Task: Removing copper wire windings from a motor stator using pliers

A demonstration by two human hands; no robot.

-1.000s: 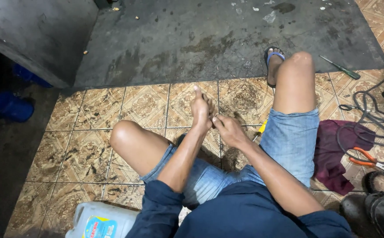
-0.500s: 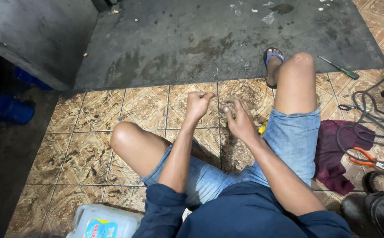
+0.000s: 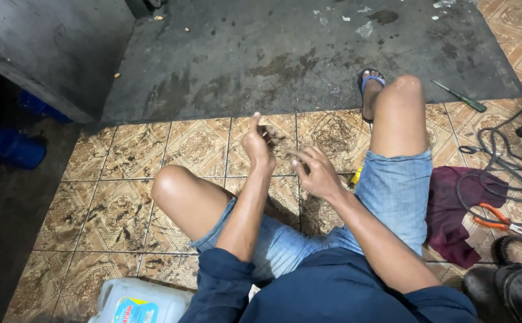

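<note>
The person sits on a patterned tile floor [image 3: 123,209] with both knees bent and both hands raised between them.

Left hand [image 3: 257,143]: fingers curled toward the palm, thumb upright. It pinches a small dark object [image 3: 271,133] at the fingertips; the object is too small to identify. The object sits above the tiles, between the 2 hands and nearer the left.

Right hand [image 3: 315,173]: fingers loosely spread, index finger extended toward the small dark object. Contact with the object cannot be confirmed. This hand holds nothing visible.

Surroundings:
- A yellow-handled tool [image 3: 355,177] lies on the tiles just beside the right thigh, partly hidden
- A maroon cloth [image 3: 452,215] lies right of the right leg, with orange-handled pliers [image 3: 495,218] and a coiled black cable [image 3: 500,161] near it
- A green-handled screwdriver [image 3: 460,96] rests on the dark concrete [image 3: 243,66]
- A white plastic jug [image 3: 138,299] stands at the lower edge, near the left arm
</note>
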